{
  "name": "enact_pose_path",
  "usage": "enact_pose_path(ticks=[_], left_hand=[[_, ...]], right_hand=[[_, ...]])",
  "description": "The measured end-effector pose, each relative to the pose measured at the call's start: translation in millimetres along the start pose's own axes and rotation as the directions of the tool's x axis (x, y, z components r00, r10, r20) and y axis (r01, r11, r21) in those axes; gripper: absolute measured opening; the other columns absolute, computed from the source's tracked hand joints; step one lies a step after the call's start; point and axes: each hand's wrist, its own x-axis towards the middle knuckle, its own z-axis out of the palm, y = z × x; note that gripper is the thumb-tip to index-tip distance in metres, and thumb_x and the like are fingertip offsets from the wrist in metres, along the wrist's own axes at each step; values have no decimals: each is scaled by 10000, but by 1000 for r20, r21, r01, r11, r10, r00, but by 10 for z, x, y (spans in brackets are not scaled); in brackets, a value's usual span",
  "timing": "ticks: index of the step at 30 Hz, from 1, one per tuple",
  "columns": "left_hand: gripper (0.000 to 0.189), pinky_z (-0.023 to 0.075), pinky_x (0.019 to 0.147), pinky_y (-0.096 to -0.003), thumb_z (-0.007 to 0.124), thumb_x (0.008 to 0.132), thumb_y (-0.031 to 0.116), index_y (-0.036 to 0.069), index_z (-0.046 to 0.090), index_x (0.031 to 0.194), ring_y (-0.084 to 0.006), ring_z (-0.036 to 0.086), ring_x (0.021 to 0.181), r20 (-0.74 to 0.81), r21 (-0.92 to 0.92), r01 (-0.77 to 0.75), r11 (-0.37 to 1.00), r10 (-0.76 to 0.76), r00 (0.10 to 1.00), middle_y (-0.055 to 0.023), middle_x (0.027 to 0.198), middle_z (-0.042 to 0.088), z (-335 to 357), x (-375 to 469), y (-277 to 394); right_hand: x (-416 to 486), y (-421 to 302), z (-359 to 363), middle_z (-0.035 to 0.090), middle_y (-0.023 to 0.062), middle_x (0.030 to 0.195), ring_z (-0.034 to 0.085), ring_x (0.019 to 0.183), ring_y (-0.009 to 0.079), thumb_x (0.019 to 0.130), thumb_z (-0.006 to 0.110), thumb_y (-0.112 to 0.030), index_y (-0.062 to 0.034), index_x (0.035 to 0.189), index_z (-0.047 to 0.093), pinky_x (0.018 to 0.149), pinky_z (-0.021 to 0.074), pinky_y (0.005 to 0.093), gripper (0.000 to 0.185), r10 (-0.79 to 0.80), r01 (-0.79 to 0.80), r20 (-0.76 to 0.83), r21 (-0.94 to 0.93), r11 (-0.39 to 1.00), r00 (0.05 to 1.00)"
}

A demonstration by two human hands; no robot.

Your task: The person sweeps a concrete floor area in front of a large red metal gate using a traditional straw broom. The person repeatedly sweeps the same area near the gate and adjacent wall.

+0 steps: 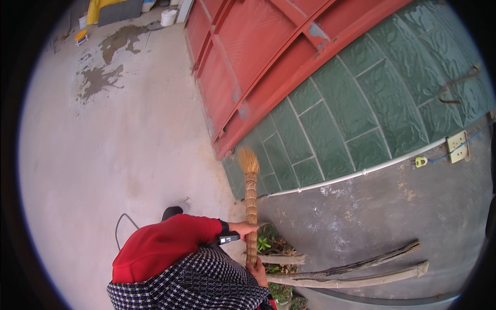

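A straw broom (251,199) with a bound, ringed handle stretches away in front of me. Its loose bristle end (248,159) points toward the foot of the green tiled wall and overlaps it in view; I cannot tell whether they touch. My left hand (246,229) grips the handle partway along, below a red sleeve and a dark strap with a small black device (228,238) at the wrist. Closer to my body, my right hand (259,272) holds the handle's near end, and its sleeve is mostly hidden by a black-and-white checked garment (201,277).
A red metal gate (255,42) adjoins green wall tiles (333,112). Wooden poles (356,281) lean right of potted plants (264,243). A wall socket (458,147) has a cable nearby. Wet patches (99,81), a yellow-topped stool (80,36) and a white bucket (169,18) are farther off.
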Motion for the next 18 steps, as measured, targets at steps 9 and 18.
enact_pose_path(ticks=[9, 18], left_hand=[[336, 417, 881, -341, 572, 845, 183, 57, 443, 1129, -153, 500, 1019, 336, 393, -416, 820, 293, 895, -42, 1061, 534, 760, -993, 873], [354, 439, 810, -294, 573, 848, 237, 48, 401, 1093, -118, 507, 903, 597, 334, -759, 559, 498, 629, -35, 988, 501, 949, -1545, 2036]], right_hand=[[95, -213, 238, 581, 46, 730, 522, 539, 108, 750, 683, -158, -16, 999, 461, 501, 442, 258, 363, -279, 297, -165, 94, 950, 946], [495, -1564, 495, 560, 37, 713, 524, 543, 87, 741, 657, -68, -26, 973, 406, 459, 421, 216, 344, -357, 406, -213, 275, 871, 910]])
